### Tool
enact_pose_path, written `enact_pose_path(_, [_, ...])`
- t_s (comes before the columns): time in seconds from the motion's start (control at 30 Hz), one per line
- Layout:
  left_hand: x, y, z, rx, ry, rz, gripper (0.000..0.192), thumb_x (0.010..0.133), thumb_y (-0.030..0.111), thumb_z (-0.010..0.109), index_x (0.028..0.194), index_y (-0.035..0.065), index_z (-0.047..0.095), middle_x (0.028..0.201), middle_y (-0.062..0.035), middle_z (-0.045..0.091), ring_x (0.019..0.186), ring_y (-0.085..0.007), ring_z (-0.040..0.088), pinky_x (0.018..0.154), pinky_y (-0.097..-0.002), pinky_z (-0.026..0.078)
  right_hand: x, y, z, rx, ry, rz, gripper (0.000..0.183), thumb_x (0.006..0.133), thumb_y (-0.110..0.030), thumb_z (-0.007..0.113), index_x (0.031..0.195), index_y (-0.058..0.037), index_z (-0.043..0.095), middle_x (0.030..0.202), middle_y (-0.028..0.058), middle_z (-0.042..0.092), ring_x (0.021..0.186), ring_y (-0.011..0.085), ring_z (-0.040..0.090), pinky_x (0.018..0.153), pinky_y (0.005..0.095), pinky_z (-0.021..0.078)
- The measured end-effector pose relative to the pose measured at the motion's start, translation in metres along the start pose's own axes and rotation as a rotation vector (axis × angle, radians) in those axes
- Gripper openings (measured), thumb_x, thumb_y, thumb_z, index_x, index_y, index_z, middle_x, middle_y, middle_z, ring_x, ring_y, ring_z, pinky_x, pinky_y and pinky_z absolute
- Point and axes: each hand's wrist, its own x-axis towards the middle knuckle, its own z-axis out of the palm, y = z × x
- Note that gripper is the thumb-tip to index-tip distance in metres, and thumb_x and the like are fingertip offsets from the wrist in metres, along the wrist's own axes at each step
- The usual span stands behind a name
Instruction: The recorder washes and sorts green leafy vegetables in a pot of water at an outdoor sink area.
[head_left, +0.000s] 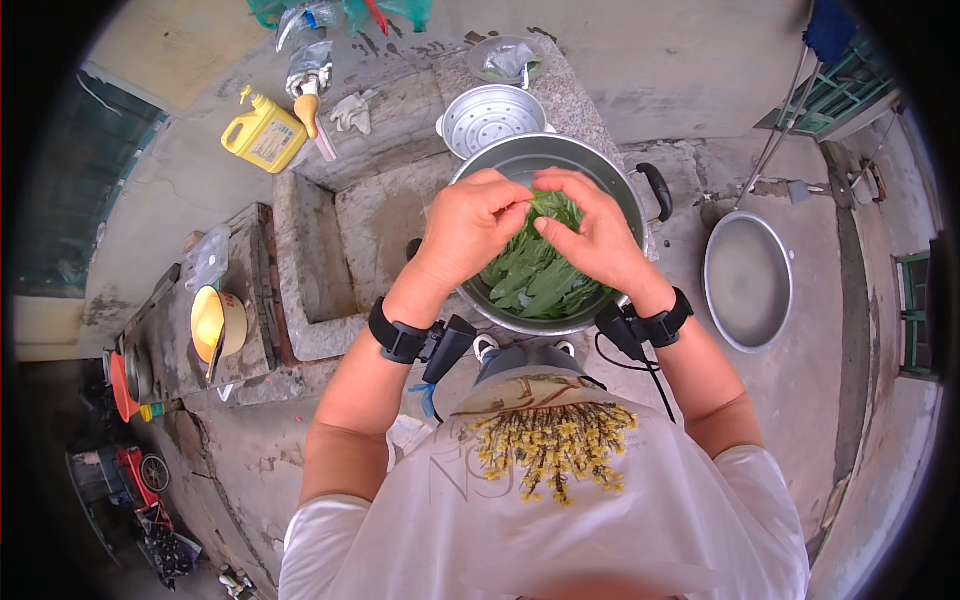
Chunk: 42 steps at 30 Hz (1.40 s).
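Note:
Leafy greens (544, 281) lie heaped in a large metal pot (480, 154) with black handles. Above them, my left hand (476, 221) pinches a thin green piece of leaf between thumb and forefinger. My right hand (592, 229) hovers over the greens beside it, its thumb and fingers curved and apart. The right fingertips come close to the left ones; whether they touch the leaf is hard to tell. Both wrists wear black straps with boxy devices.
Behind the pot, a perforated steamer basket (491, 120) stands on a stone slab (574, 94). To the left are a stone sink (311, 251), a yellow pump jug (266, 139) and an enamel pot (234, 322). An oval metal basin (748, 281) is at right.

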Motion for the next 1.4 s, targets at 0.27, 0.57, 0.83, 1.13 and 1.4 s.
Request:
enact_pose_path(0.27, [-0.010,-0.017,-0.014,0.081,0.016,0.025,0.015,0.072,0.005,0.062,0.087,0.0061,0.063,0.074,-0.0063,0.060,0.059,-0.0173,0.058,0.053,-0.0258,0.046,0.001,-0.011,0.016,0.072,-0.251,0.319,0.012,0.083,-0.012,0.055,0.088,-0.0009,0.057,0.074,0.0096,0.060,0.066,0.0175,0.057,0.059,0.0290,0.0433])
enact_pose_path(0.57, [-0.005,-0.026,-0.012,0.495,-0.024,0.373,0.010,0.063,0.009,0.064,0.065,0.0087,0.054,0.062,-0.0034,0.048,0.055,-0.0203,0.053,0.047,-0.0321,0.043,0.010,-0.004,0.017,-0.096,-0.361,0.332,0.007,0.080,-0.007,0.054,0.082,-0.0002,0.057,0.071,0.0117,0.056,0.063,0.0205,0.053,0.058,0.0298,0.0415])
enact_pose_path(0.83, [-0.008,-0.038,-0.013,0.305,-0.001,-0.009,0.007,0.064,0.011,0.059,0.063,0.0053,0.054,0.061,-0.0102,0.052,0.054,-0.0269,0.053,0.048,-0.0368,0.043,0.018,0.003,0.032,-0.082,-0.285,-0.027,0.007,0.074,-0.004,0.059,0.080,-0.0008,0.059,0.074,0.0139,0.058,0.069,0.0305,0.055,0.061,0.0356,0.0433])
enact_pose_path(1.13, [-0.071,-0.083,-0.143,0.605,0.389,-0.524,0.011,0.077,0.015,0.061,0.081,0.0051,0.064,0.070,-0.0113,0.063,0.065,-0.0198,0.061,0.061,-0.0302,0.048,0.026,0.015,0.006,0.398,-0.302,0.570,0.015,0.085,-0.009,0.054,0.097,-0.0004,0.059,0.093,0.0063,0.061,0.089,0.0124,0.056,0.075,0.0229,0.0436])
enact_pose_path(1.4, [-0.193,-0.213,-0.245,1.244,0.177,-0.872,0.027,0.076,0.024,0.061,0.097,0.0077,0.062,0.099,-0.0161,0.058,0.096,-0.0314,0.055,0.081,-0.0398,0.044,0.037,0.042,-0.007,1.059,-0.158,0.987,0.021,0.086,-0.021,0.056,0.101,-0.0066,0.056,0.092,0.0076,0.061,0.076,0.0145,0.056,0.066,0.0282,0.0457])
